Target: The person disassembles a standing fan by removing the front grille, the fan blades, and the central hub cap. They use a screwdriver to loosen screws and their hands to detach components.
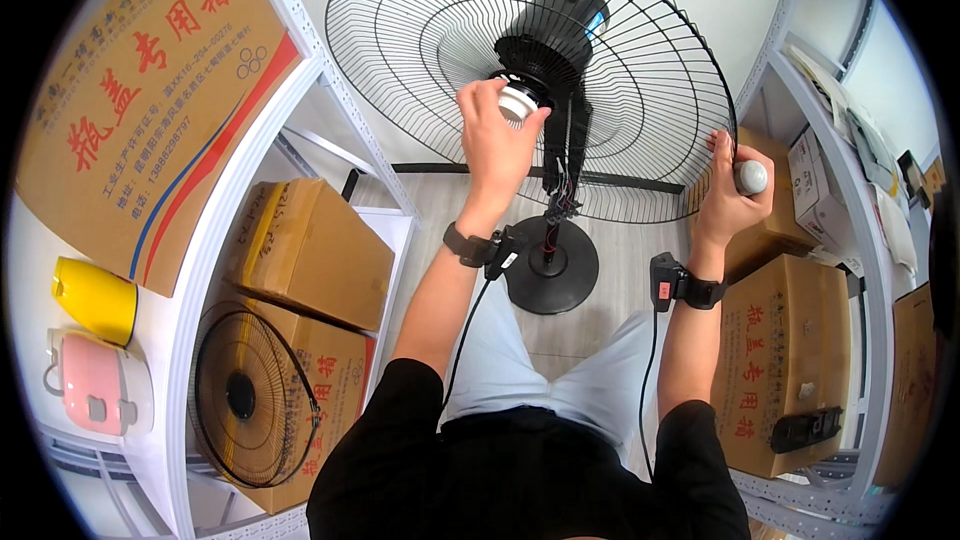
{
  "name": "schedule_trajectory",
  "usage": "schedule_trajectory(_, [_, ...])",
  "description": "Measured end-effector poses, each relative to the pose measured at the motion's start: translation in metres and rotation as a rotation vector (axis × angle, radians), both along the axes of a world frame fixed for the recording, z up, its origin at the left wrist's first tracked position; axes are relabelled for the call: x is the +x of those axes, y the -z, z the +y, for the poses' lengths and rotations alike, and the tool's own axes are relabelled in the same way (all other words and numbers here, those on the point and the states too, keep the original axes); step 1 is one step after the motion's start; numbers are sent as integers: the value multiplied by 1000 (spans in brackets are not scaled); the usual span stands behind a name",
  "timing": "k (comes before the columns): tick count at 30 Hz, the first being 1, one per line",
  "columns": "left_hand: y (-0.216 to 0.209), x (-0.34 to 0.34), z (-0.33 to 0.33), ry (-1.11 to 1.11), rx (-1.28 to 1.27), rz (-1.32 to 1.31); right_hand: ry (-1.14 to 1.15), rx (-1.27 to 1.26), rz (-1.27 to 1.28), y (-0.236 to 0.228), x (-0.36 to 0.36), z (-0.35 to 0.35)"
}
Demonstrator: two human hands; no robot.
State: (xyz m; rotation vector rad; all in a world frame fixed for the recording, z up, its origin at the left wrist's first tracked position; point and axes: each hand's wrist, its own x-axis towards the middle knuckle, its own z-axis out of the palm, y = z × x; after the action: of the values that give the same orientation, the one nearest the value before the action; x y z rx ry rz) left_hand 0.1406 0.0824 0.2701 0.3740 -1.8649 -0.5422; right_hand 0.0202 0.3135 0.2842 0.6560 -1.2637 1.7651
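A black pedestal fan stands before me, its wide wire rear grille (pixel 400 70) tilted around the black motor housing (pixel 565 25). The fan has no blades on it in this view. At the grille's centre, the fingers of my left hand (pixel 492 140) close around a white ribbed plastic ring nut (pixel 517 104) at the motor's front. My right hand (pixel 735 195) is at the right rim of the grille, curled around a tool with a grey rounded handle (pixel 750 178); its working end is hidden. The round black base (pixel 552 265) rests on the floor below, with thin wires showing on the pole.
A front grille (pixel 240 395) leans against cardboard boxes (pixel 310 250) at left. White metal shelves (pixel 340 120) flank both sides. A yellow container (pixel 95 300) and a pink one (pixel 92 380) sit on the left shelf. A black object (pixel 805 430) lies on a right-hand box (pixel 790 360).
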Motion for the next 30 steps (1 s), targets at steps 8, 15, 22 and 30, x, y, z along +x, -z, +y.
schedule_trajectory(8, [7,-2,2,141,361,101,33,-64,-25,-8,8,-1])
schedule_trajectory(15, [-4,0,1,-12,97,-14,-15,-154,-29,-23,9,0])
schedule_trajectory(22, [11,-10,-9,-30,-29,152,51,-123,-8,-12,-2,-5])
schedule_trajectory(30, [-4,1,4,-144,-225,19,79,-116,-40,-10,-4,-1])
